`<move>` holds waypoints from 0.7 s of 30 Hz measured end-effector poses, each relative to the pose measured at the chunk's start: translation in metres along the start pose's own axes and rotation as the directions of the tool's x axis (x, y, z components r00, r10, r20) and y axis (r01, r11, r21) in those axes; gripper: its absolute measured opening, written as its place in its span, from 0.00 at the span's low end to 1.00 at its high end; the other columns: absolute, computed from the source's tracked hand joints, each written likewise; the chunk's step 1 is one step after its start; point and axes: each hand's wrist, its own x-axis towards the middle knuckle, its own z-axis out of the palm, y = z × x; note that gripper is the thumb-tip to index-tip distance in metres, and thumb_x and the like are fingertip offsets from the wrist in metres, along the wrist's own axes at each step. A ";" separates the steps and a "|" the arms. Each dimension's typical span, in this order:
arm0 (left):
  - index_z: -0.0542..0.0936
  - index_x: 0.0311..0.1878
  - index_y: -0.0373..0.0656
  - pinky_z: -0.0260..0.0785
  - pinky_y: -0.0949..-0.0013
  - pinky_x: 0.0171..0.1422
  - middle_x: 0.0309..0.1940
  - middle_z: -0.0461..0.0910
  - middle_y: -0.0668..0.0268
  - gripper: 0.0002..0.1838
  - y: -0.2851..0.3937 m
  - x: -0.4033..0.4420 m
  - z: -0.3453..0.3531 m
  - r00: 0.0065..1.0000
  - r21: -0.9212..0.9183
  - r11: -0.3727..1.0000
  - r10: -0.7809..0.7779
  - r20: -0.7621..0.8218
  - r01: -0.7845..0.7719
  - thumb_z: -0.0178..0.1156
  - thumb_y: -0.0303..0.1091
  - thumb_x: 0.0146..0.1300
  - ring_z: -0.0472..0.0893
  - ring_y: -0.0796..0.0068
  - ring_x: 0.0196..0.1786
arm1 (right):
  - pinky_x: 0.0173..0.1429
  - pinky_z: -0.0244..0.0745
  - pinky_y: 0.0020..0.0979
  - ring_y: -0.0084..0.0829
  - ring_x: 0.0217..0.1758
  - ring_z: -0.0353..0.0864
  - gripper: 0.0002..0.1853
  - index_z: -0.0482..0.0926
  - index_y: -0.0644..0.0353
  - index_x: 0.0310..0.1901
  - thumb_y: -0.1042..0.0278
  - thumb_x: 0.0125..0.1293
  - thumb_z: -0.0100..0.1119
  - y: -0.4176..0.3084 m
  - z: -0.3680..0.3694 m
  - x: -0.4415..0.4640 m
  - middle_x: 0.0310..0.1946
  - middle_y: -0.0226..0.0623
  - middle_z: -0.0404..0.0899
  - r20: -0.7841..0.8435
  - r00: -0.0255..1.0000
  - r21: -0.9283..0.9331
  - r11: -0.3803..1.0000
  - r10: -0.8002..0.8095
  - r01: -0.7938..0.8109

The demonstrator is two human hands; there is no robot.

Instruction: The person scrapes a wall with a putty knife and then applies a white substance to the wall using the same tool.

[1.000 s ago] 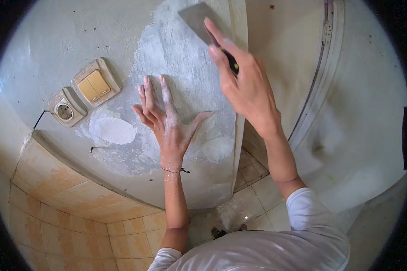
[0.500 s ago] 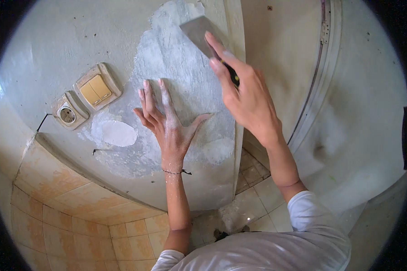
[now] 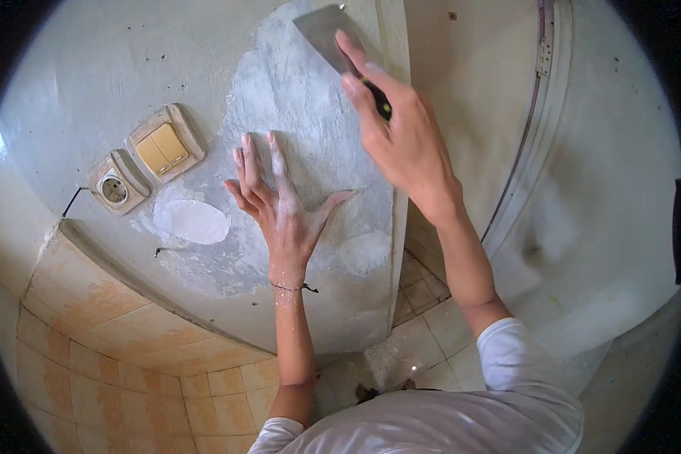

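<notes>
My right hand (image 3: 405, 136) is wrapped round the dark handle of a putty knife (image 3: 327, 36), with a finger laid along its wide metal blade. The blade lies against the upper part of a scraped, whitish patch (image 3: 280, 83) on the wall, close to the wall's right edge. Lower on the same patch, my left hand (image 3: 284, 204) rests flat with its fingers spread, holding nothing. White dust covers its fingers and the back of the hand. A thin dark cord circles the left wrist.
Left of my left hand are a yellow double light switch (image 3: 162, 149), a power socket (image 3: 114, 189) and a smooth white oval patch (image 3: 200, 222). Orange-and-cream tiles (image 3: 102, 378) cover the lower left. A door frame (image 3: 533, 136) stands at right, with floor tiles (image 3: 408, 348) below.
My right hand has moved the putty knife slightly up and to the left along the wall. The left hand stays in place.
</notes>
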 end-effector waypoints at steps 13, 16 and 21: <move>0.52 0.87 0.45 0.23 0.41 0.89 0.87 0.44 0.50 0.73 -0.003 -0.002 0.001 1.000 -0.023 1.000 0.001 0.015 -0.001 0.77 0.72 0.46 0.40 0.47 0.89 | 0.66 0.76 0.41 0.55 0.61 0.86 0.25 0.72 0.50 0.77 0.56 0.84 0.50 -0.015 0.004 0.012 0.62 0.58 0.82 -0.029 1.000 -0.055 0.998 0.001 -0.002; 0.52 0.87 0.45 0.22 0.41 0.89 0.87 0.44 0.50 0.72 -0.003 -0.002 0.000 1.000 -0.030 1.000 -0.002 0.018 0.002 0.77 0.71 0.46 0.41 0.47 0.89 | 0.65 0.77 0.39 0.52 0.57 0.88 0.25 0.72 0.50 0.77 0.55 0.83 0.50 -0.024 -0.007 -0.011 0.60 0.57 0.84 0.141 0.969 -0.028 0.979 0.201 -0.199; 0.52 0.87 0.45 0.22 0.41 0.89 0.87 0.44 0.50 0.72 -0.001 -0.002 -0.001 1.000 -0.007 1.000 0.011 0.017 -0.010 0.78 0.71 0.46 0.41 0.47 0.89 | 0.59 0.78 0.39 0.46 0.38 0.83 0.26 0.72 0.50 0.78 0.54 0.83 0.51 -0.020 -0.004 0.007 0.48 0.59 0.86 0.025 0.998 -0.019 0.998 0.060 -0.060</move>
